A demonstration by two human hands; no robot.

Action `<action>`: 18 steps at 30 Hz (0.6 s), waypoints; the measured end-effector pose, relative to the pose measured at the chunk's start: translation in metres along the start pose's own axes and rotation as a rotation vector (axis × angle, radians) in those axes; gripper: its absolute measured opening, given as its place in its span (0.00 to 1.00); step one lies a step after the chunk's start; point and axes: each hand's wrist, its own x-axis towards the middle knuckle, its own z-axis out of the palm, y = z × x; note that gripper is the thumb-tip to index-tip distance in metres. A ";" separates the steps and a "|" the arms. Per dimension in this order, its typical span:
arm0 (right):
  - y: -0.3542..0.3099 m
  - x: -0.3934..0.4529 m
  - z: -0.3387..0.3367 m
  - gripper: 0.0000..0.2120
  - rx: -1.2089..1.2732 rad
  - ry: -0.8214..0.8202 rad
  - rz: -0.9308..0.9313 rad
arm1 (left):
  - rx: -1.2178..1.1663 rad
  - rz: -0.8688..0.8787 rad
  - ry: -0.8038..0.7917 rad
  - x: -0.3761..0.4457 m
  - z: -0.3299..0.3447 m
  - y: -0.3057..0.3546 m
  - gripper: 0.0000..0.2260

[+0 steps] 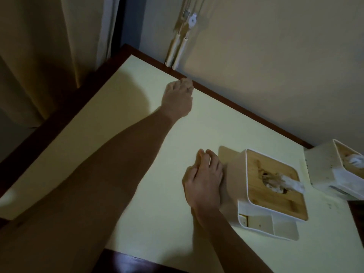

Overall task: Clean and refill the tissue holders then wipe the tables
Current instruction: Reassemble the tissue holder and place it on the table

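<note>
A white tissue holder (pixel 273 186) with a wooden lid stands on the pale yellow table (pixel 137 154), with a crumpled tissue (pixel 283 183) sticking out of its slot. A second white holder (pixel 334 170) sits at the right edge, also with tissue in it. My right hand (pixel 204 184) lies flat on the table just left of the first holder, fingers straight, over a thin wooden board (pixel 226 154). My left hand (pixel 179 97) reaches to the table's far edge by the wall with its fingers curled; nothing shows in it.
The table has a dark brown rim (pixel 236 103) and stands against a beige wall. Two white cord handles (pixel 177 50) hang down at the far edge. A curtain (pixel 49 46) hangs at the left.
</note>
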 end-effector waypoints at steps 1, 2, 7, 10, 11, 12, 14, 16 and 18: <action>0.000 0.000 0.001 0.27 0.009 0.014 -0.002 | 0.035 -0.056 0.016 -0.002 -0.004 -0.015 0.20; -0.001 0.001 0.002 0.26 0.020 0.027 0.000 | 0.059 -0.094 0.011 -0.003 -0.010 -0.034 0.18; 0.000 0.002 0.004 0.25 0.016 0.054 -0.007 | 0.145 -0.297 0.008 -0.028 -0.023 -0.122 0.16; -0.001 0.002 0.003 0.26 0.001 0.045 -0.011 | 0.131 -0.351 0.027 -0.058 -0.028 -0.131 0.20; -0.001 0.001 0.003 0.26 -0.002 0.046 -0.013 | 0.134 -0.364 0.025 -0.070 -0.030 -0.128 0.20; 0.000 0.001 0.002 0.26 -0.001 0.048 -0.015 | 0.138 -0.379 0.019 -0.082 -0.033 -0.123 0.21; -0.001 0.000 0.000 0.27 -0.003 0.038 -0.013 | 0.127 -0.404 -0.007 -0.105 -0.040 -0.109 0.23; -0.002 0.000 0.000 0.27 0.005 0.023 -0.003 | 0.099 -0.409 -0.034 -0.125 -0.046 -0.094 0.24; -0.002 0.001 0.000 0.27 0.002 0.006 -0.003 | 0.058 -0.408 -0.053 -0.141 -0.049 -0.083 0.26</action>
